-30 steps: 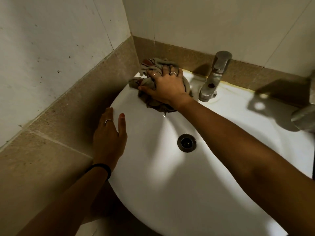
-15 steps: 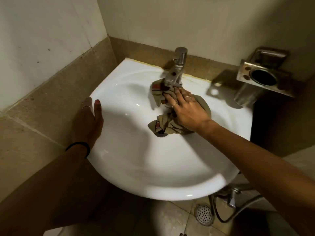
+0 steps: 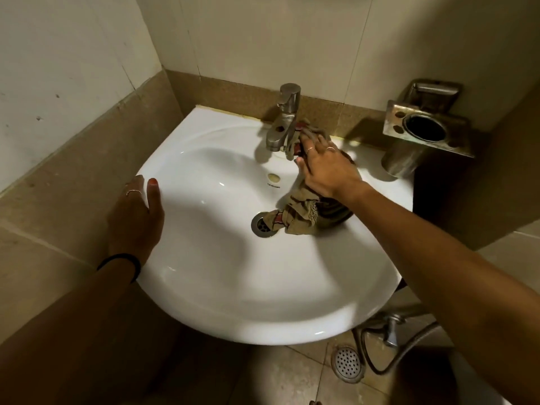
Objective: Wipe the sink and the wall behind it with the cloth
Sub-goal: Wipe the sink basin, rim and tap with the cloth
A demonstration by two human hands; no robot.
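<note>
A white sink (image 3: 233,287) sits in a corner of beige tiled wall (image 3: 263,39). The right hand (image 3: 327,168), fingers spread flat, presses the cloth (image 3: 301,214) beside the tap (image 3: 282,124); its tail reaches the drain (image 3: 261,226). The left hand (image 3: 137,217) rests flat on the rim.

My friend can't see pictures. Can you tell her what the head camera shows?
A right hand presses a brown cloth onto a white sink beside the tap, the cloth trailing down to the drain. The left hand rests flat on the sink's left rim.
</note>
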